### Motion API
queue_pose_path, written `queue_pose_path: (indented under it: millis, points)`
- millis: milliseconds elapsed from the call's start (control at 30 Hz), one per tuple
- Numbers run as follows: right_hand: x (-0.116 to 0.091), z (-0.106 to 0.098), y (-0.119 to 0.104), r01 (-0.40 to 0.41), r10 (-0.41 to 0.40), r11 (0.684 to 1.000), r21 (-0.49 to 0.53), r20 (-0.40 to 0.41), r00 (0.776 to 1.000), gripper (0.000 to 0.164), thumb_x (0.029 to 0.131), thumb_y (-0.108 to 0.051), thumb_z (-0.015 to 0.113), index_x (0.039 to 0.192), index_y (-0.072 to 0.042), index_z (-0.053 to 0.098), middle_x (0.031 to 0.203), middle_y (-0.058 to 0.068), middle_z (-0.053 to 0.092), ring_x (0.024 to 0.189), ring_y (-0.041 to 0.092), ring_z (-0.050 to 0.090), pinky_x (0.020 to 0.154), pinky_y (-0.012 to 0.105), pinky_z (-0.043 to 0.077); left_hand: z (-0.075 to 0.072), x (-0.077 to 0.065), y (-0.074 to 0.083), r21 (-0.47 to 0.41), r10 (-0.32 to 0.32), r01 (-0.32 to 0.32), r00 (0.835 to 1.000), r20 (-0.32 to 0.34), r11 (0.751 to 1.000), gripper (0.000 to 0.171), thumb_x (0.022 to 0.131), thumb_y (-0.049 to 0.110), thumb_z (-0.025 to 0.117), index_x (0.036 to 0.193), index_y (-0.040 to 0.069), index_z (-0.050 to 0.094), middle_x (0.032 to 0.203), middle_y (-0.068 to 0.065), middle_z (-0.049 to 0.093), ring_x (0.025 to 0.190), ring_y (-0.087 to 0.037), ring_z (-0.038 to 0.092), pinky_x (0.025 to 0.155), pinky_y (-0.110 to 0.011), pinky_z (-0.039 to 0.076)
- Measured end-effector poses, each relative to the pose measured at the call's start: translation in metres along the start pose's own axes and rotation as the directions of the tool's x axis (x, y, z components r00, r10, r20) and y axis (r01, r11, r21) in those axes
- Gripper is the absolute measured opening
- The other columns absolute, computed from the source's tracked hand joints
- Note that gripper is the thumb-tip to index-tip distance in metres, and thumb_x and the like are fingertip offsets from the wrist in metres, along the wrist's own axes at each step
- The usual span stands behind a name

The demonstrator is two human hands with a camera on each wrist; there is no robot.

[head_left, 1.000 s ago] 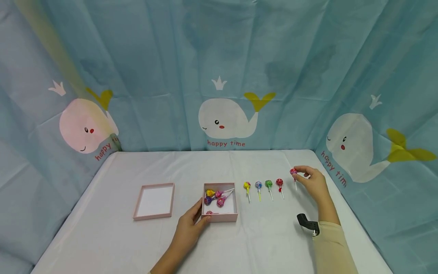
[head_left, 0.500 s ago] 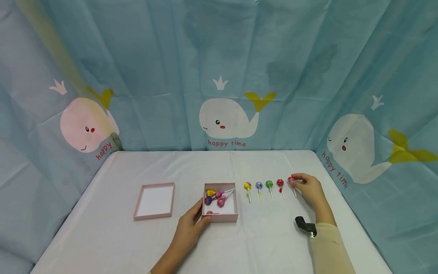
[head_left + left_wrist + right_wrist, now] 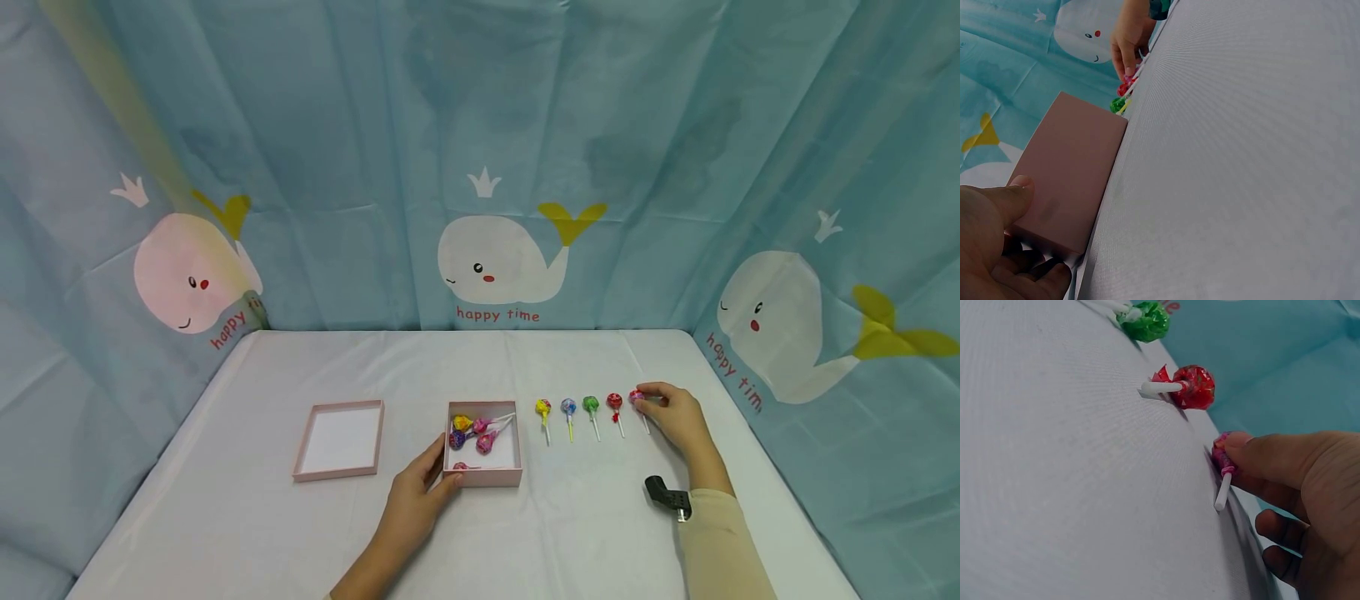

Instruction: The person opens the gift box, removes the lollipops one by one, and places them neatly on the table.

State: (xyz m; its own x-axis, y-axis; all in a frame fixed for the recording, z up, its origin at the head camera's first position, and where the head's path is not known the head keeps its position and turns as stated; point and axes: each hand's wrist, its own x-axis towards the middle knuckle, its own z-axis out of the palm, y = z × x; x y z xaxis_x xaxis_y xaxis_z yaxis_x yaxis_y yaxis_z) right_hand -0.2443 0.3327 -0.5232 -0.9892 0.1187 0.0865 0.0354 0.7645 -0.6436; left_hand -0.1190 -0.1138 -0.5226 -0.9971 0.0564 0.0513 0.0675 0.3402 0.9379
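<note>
My right hand (image 3: 675,415) pinches the head of a pink lollipop (image 3: 1222,456) between thumb and fingers, its white stick lying close over the white cloth. This lollipop is at the right end of a row with a red lollipop (image 3: 615,402), a green one (image 3: 591,403), a blue one (image 3: 568,406) and a yellow one (image 3: 543,407). My left hand (image 3: 412,504) holds the near left corner of a pink box (image 3: 1072,169), thumb on its front wall. Inside the box lie several more lollipops (image 3: 484,443), yellow, purple and pink.
A shallow pink box lid (image 3: 339,477) with a white inside lies left of the box. The white-covered table (image 3: 570,533) is enclosed by blue curtains (image 3: 345,167) printed with whales. A black wrist mount (image 3: 667,497) sticks out from the right sleeve.
My right hand has moved left and towards me, bringing the pink lollipop down beside the red one at the row's right end. The left hand stays on the box.
</note>
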Motion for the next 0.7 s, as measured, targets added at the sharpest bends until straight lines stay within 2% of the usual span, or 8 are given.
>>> queue_pose_path:
  millis: [433,567,700]
  points:
    - [-0.0004,0.0007,-0.0017,0.001,-0.001,1.000,-0.002,-0.002,1.000,0.036,0.090,-0.032,0.068,0.122,-0.014,0.064,0.108,0.012,0.064,0.088,0.024,0.049,0.068,0.029,0.042,0.0001,-0.0006,-0.0011,-0.009,-0.007,0.007,1.000,0.003,1.000,0.072,0.085,0.034,0.073,0.147,0.021,0.040,0.151,0.009,0.039,0.136,-0.010,0.039,0.106,-0.022,0.041]
    - [0.0001,-0.0006,-0.0024,0.008,-0.008,1.000,0.005,-0.005,1.000,0.037,0.091,-0.032,0.068,0.122,-0.013,0.064,0.115,0.014,0.065,0.096,0.027,0.053,0.077,0.039,0.048,0.0000,-0.0005,-0.0002,-0.005,-0.009,0.009,1.000,0.002,1.000,0.072,0.085,0.034,0.072,0.147,0.021,0.040,0.150,0.009,0.039,0.136,-0.010,0.040,0.106,-0.022,0.041]
    - [0.0008,-0.0043,-0.0039,0.026,-0.026,0.999,0.026,-0.014,1.000,0.037,0.091,-0.031,0.067,0.123,-0.013,0.063,0.122,0.013,0.064,0.107,0.031,0.054,0.089,0.049,0.048,0.0004,-0.0005,0.0009,0.009,-0.013,0.013,1.000,-0.002,1.000,0.072,0.085,0.036,0.072,0.148,0.023,0.039,0.151,0.009,0.038,0.137,-0.011,0.039,0.106,-0.022,0.042]
